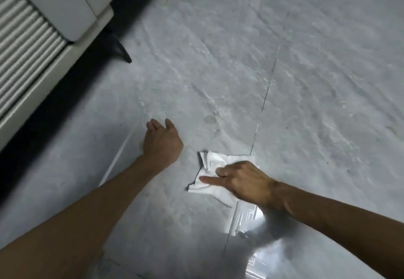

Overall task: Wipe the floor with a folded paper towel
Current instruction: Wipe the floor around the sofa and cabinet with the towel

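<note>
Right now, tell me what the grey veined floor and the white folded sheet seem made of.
Grey veined floor: probably polished stone or marble-look tile; glossy reflections, thin joint lines. White folded sheet: apparently paper towel; matte, soft creases, lying under the right hand.

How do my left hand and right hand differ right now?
The left hand rests on the bare floor, touching no towel; the right hand presses down on the paper towel. The left hand reaches farther forward; the right hand is nearer the camera. The left hand's fingers point away from the camera; the right hand's point leftward across the towel. Both are bare, and neither curls round anything.
</note>
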A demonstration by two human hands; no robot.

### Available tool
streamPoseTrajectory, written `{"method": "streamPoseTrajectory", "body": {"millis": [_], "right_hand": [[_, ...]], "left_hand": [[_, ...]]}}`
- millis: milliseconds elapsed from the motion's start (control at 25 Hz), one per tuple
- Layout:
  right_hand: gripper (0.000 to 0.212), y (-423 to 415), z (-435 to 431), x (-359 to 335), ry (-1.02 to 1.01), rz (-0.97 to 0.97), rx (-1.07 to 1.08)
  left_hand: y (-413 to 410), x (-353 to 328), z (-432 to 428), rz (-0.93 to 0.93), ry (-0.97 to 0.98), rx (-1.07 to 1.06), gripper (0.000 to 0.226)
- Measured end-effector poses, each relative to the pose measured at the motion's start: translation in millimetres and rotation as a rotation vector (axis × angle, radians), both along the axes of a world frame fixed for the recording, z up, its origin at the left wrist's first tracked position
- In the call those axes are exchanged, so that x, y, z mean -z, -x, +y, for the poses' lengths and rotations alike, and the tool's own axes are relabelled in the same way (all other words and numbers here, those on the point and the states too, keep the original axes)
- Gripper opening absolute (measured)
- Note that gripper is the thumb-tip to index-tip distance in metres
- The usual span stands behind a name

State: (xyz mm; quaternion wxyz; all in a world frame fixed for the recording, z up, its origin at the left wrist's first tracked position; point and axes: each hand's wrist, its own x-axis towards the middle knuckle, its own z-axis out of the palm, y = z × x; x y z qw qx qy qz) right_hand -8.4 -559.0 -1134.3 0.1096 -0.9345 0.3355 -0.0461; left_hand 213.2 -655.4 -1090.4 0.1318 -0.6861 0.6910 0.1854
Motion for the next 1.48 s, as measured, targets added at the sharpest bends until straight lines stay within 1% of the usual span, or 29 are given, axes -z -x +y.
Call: {"method": "streamPoseTrajectory", "body": {"millis": [40,80,120,160,240,280,320,360,400,440,480,560,600,640,680,760,800,840,880,1000,1040,1080,1120,1160,1280,1360,1400,1440,1480], "right_hand": [[0.063,15.5,-18.2,-5.4,0.019,0.021,-0.135],[0.062,28.0,-42.6,-7.9,0.075,0.074,-0.149],[0.059,36.6,-68.5,-10.9,0.109,0.126,-0.035],[0.052,41.1,-93.4,-14.8,0.125,0.149,0.201],[0.039,35.2,-132.6,-19.2,0.071,0.07,0.833],[0.036,19.9,-139.6,-19.4,0.025,0.027,1.07],[0.035,-2.1,-139.1,-14.5,0.007,0.003,1.154],[0.035,-24.4,-130.6,-10.9,0.004,-0.018,1.129],[0.034,-44.0,-113.9,-8.5,-0.022,-0.064,1.02],[0.03,-58.6,-90.1,-9.5,-0.066,-0.104,0.833],[0.03,-63.0,-65.8,-9.7,-0.085,-0.126,0.554],[0.045,-34.7,-58.0,-17.3,-0.084,-0.022,-0.023],[0.047,-17.8,-74.9,-20.3,-0.031,0.028,-0.112],[0.044,-7.2,-93.7,-25.7,-0.025,0.092,-0.013],[0.038,-0.1,-113.8,-28.2,-0.017,0.111,0.227],[0.033,-3.0,-136.8,-23.6,-0.046,0.015,0.887],[0.036,-16.5,-135.1,-16.8,-0.039,-0.003,1.044],[0.04,-35.6,-124.7,-12.2,-0.013,-0.021,1.053],[0.042,-53.0,-106.4,-11.3,-0.033,-0.051,0.948],[0.05,-51.1,-33.8,-8.2,-0.031,-0.026,0.243],[0.055,-27.2,-20.8,-8.1,-0.014,-0.005,0.148],[0.058,4.4,-13.6,-8.2,0.026,0.015,0.148],[0.06,39.4,-6.3,-8.7,0.077,0.054,0.231],[0.062,73.6,1.5,-10.1,0.106,0.098,0.397],[0.056,148.4,-0.5,-9.9,0.153,0.186,1.082],[0.04,144.6,-31.9,-13.1,0.11,0.101,1.499],[0.033,128.9,-49.6,-15.2,0.089,0.046,1.633],[0.029,108.6,-62.9,-14.5,0.087,0.036,1.655],[0.029,83.2,-72.5,-11.2,0.105,0.038,1.555]], "left_hand": [[-0.8,0.4,-1.6,-0.015,-0.008,0.011,0.06],[-1.1,0.8,-2.5,-0.028,-0.013,0.018,0.06],[-1.4,0.8,-3.6,-0.023,-0.026,0.012,0.061],[-1.8,0.5,-4.6,-0.009,-0.046,0.0,0.061],[-1.1,-0.8,-4.9,-0.007,-0.069,0.005,0.061],[-0.7,-1.4,-6.0,-0.017,-0.061,0.019,0.061],[-2.3,-1.8,-6.4,-0.024,-0.056,0.025,0.06],[-3.4,-2.8,-6.2,-0.024,-0.056,0.026,0.06],[-3.4,-3.3,-6.1,-0.021,-0.054,0.03,0.06],[-4.0,-3.4,-5.4,-0.019,-0.051,0.036,0.061],[-4.6,-3.5,-4.7,-0.013,-0.046,0.037,0.061],[-4.7,-3.6,-4.2,-0.014,-0.039,0.042,0.061],[-4.8,-3.5,-4.4,-0.016,-0.034,0.043,0.061],[-5.2,-2.9,-4.3,-0.015,-0.034,0.035,0.06],[-4.9,-2.5,-4.1,-0.015,-0.038,0.029,0.06],[-3.7,-1.9,-3.3,-0.026,-0.052,0.03,0.06],[-3.4,-1.2,-3.7,-0.028,-0.05,0.03,0.06],[-3.2,-0.8,-3.5,-0.027,-0.052,0.026,0.06],[-2.5,-0.8,-3.9,-0.022,-0.055,0.022,0.06],[-3.5,-0.3,-5.3,-0.02,-0.049,0.013,0.06],[-3.0,-1.0,-5.3,-0.013,-0.053,0.004,0.059],[-1.9,-1.6,-5.8,-0.006,-0.063,-0.011,0.058],[0.2,-2.1,-6.6,0.007,-0.075,-0.029,0.058],[2.4,-2.7,-7.4,0.018,-0.089,-0.049,0.058],[9.6,-6.8,-14.1,0.043,-0.129,-0.138,0.06],[12.5,-6.1,-14.8,0.035,-0.116,-0.131,0.06],[12.7,-5.4,-13.5,0.023,-0.107,-0.107,0.059],[12.4,-5.2,-11.5,0.022,-0.098,-0.102,0.059],[11.6,-4.9,-10.2,0.024,-0.09,-0.104,0.059]]}}
